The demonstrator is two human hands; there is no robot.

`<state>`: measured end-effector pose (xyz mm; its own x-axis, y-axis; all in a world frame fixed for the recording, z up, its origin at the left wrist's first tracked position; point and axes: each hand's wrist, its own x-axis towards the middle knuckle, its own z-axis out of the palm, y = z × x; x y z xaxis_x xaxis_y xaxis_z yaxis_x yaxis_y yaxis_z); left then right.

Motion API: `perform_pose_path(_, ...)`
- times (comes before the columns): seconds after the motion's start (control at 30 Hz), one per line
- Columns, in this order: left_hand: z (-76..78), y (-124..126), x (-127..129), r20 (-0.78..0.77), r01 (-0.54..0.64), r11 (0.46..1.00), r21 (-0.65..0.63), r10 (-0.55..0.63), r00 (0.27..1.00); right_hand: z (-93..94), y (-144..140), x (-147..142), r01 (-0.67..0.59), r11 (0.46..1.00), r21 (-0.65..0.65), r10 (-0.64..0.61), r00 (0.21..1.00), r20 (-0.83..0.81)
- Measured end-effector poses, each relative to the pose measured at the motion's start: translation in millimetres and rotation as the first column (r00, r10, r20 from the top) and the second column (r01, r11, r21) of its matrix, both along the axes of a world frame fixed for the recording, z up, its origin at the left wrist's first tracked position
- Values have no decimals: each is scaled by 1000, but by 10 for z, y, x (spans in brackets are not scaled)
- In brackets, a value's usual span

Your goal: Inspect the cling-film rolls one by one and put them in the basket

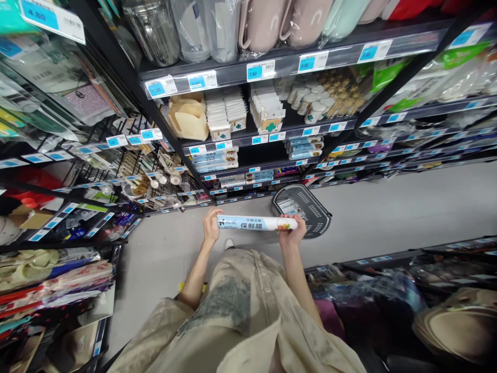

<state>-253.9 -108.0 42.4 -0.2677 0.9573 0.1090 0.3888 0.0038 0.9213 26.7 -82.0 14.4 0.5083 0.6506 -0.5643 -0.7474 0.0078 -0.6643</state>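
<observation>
A roll of cling film (252, 223) in a blue and white printed wrapper is held level in front of my body. Around its left end closes my left hand (212, 226). My right hand (292, 232) grips the right end, near a small food picture on the wrapper. Just beyond the right hand, a dark shopping basket (320, 217) stands on the floor with some packages inside. Similar rolls of cling film (215, 159) lie on a low shelf ahead, and more rolls (306, 147) lie at that shelf's right end.
Shelves ahead bear pink mugs (260, 26), a beige plastic holder (188, 119), boxed goods (267, 111) and price tags (260, 71). Utensils hang on a rack (155, 173) at left. Lower left are folded textiles (58, 290); hats (458, 321) are at lower right. Grey floor (373, 202) runs between the shelves.
</observation>
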Motion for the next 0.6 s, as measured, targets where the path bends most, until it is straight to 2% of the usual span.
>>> perform_pose_path(0.23,20,-11,-1,-59,18,999,46,-15,998,84,-21,-39,30,997,-64,-36,996,-81)
perform_pose_path(0.6,6,-80,-3,-64,24,996,81,-19,998,131,-40,-52,19,996,-90,-26,997,-78)
